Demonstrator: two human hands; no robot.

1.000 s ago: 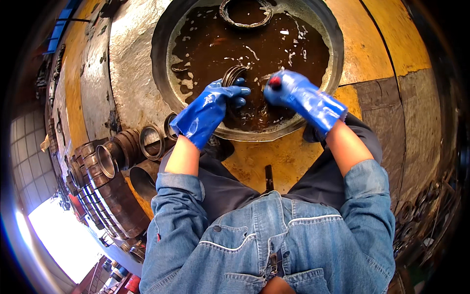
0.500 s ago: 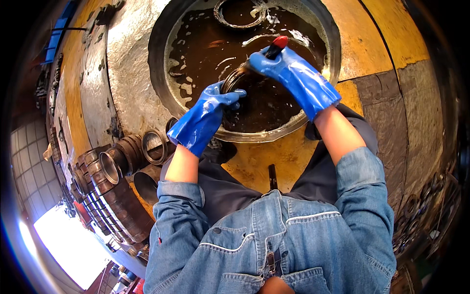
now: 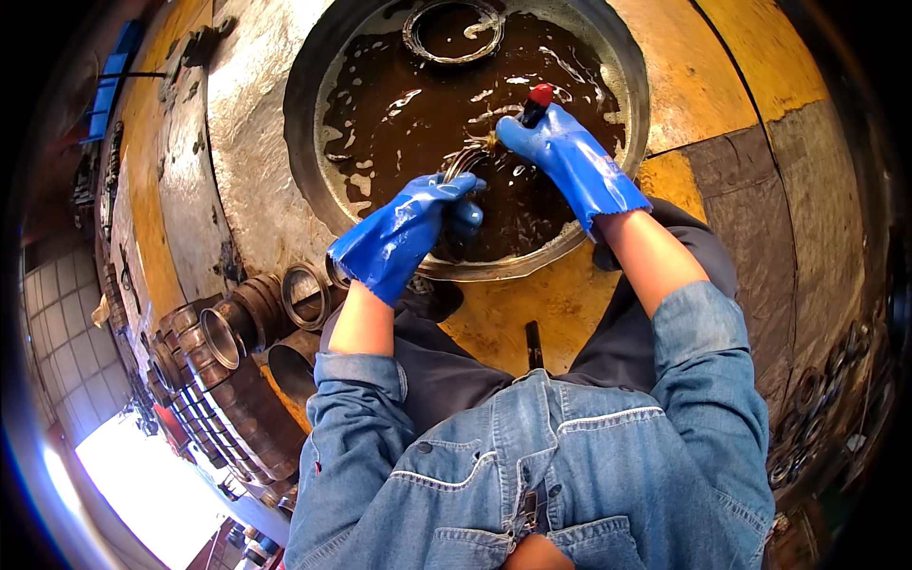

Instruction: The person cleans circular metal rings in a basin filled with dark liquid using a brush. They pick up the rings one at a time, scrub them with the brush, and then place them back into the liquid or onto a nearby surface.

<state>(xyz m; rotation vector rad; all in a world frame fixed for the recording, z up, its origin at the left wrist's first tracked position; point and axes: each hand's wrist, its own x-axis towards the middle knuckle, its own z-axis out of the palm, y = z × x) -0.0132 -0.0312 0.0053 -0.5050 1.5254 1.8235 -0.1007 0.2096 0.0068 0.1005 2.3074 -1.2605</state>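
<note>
Over a large round metal basin (image 3: 306, 161) of dark brown liquid, my left hand (image 3: 407, 226) in a blue rubber glove is closed on a metal ring (image 3: 465, 161). The glove hides much of the ring. My right hand (image 3: 572, 160), gloved likewise, grips a brush (image 3: 539, 101) with a black handle and red end. The brush's bristle end meets the ring's upper right edge. At the far side of the basin, another metal ring (image 3: 412, 43) lies partly in the liquid, with pale foam around it.
Left of the basin, near my left arm, several rusty metal rings and cylinders (image 3: 222, 337) stand in rows. More rings (image 3: 807, 394) lie at the far right edge. Worn yellow and grey floor plates (image 3: 731, 209) surround the basin. A dark upright bar (image 3: 534, 344) stands between my legs.
The brush and my right hand have shifted slightly down and right along the ring. My left hand keeps its grip, the ring tilted a little differently. The liquid's ripples have changed.
</note>
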